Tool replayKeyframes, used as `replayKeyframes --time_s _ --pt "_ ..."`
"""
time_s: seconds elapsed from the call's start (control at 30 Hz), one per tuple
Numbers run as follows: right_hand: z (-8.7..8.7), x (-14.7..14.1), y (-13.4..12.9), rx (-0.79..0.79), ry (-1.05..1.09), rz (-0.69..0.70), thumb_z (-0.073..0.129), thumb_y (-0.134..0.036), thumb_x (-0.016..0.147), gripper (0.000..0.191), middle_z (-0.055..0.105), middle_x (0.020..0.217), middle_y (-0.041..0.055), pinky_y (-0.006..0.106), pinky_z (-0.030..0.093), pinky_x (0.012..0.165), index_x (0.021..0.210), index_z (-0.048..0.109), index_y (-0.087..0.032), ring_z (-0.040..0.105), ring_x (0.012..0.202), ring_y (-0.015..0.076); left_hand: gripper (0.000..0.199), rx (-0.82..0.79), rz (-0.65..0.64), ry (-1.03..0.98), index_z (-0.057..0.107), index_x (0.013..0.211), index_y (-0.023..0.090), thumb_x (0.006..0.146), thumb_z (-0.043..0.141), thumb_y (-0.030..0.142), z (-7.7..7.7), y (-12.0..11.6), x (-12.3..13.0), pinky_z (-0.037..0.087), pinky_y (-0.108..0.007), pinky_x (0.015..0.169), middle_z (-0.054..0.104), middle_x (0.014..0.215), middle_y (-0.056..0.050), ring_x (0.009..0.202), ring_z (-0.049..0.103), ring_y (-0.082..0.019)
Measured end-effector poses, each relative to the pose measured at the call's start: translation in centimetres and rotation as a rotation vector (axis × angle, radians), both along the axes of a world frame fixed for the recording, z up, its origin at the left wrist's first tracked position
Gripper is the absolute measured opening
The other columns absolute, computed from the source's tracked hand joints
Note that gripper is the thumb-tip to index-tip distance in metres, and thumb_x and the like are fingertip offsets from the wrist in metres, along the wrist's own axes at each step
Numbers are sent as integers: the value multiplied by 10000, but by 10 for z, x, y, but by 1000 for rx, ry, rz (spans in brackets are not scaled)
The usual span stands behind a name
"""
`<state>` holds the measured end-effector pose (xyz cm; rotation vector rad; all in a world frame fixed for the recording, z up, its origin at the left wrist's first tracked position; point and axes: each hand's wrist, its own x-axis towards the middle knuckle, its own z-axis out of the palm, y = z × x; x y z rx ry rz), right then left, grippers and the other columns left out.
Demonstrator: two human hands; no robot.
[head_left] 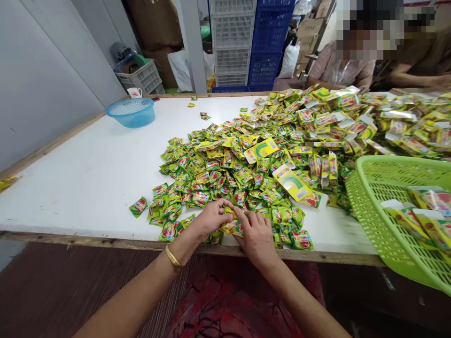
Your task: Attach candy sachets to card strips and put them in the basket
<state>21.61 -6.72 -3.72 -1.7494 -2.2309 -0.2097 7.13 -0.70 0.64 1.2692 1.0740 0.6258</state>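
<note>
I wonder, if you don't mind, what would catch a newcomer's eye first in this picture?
Probably the heap of small green packets, spread across the middle of the white table. Then the lime-green basket at far right, with boxes inside. At the table's near edge, the left hand and right hand hold a yellow pack.

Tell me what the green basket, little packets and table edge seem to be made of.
Green basket: likely moulded plastic, smooth, going by its even colour and slotted wall. Little packets: probably thin plastic or foil film, shiny, with crinkled edges. Table edge: seemingly wood, matt, from its brown, worn look.
</note>
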Motion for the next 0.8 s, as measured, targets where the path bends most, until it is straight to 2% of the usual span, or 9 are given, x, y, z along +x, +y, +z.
replayKeyframes --time_s 0.13,0.27,0.33,0.43,0.53,0.63,0.73,0.8 --pt "0 0 1 -4 -5 -28 652 -403 778 662 561 1030 71 350 326 758 1366 387 -257 478 929 232 264 157 119 70 494 860 190 629 623 194 -3 -2 11 378 -197 554 530 632 59 590 504 -103" --pt "0 0 2 -18 21 -54 639 -404 791 640 566 1034 67 342 331 755 1360 392 -251 481 929 222 341 82 186 -20 512 859 187 587 693 283 -3 -4 3 429 -224 625 568 718 32 684 547 -125" --pt "0 0 1 -8 30 -54 639 -398 792 640 567 1036 66 341 328 759 1363 387 -253 480 932 222 287 102 164 31 556 779 173 577 698 320 -1 -5 -5 419 -231 628 567 712 19 678 529 -126" --pt "0 -1 1 7 25 -39 637 -393 793 642 567 1037 68 345 322 755 1366 381 -256 475 926 227 190 140 114 133 564 609 165 587 668 323 0 -5 -9 369 -230 566 517 593 29 582 459 -109" --pt "0 0 1 1 16 -36 627 -393 799 640 563 1050 77 353 321 756 1368 377 -241 473 927 233 162 114 113 162 573 560 159 612 624 304 -4 -6 0 327 -225 508 496 530 33 510 418 -96" --pt "0 0 1 -8 23 -77 620 -387 804 642 566 1033 78 353 324 754 1372 369 -226 473 921 233 181 175 107 204 526 494 164 641 568 261 -8 -7 12 282 -213 454 443 471 47 443 387 -81" --pt "1 0 0 -7 30 -90 626 -383 800 671 570 1026 71 351 325 755 1387 342 -223 471 915 231 226 156 -4 248 501 483 172 689 508 266 -3 -9 12 259 -205 392 382 403 63 347 385 -78" --pt "1 -1 0 1 31 -87 623 -379 802 702 573 1026 72 353 324 756 1406 307 -209 470 908 229 201 78 -94 263 555 566 173 716 477 281 4 -9 6 266 -199 351 440 419 64 294 417 -83"
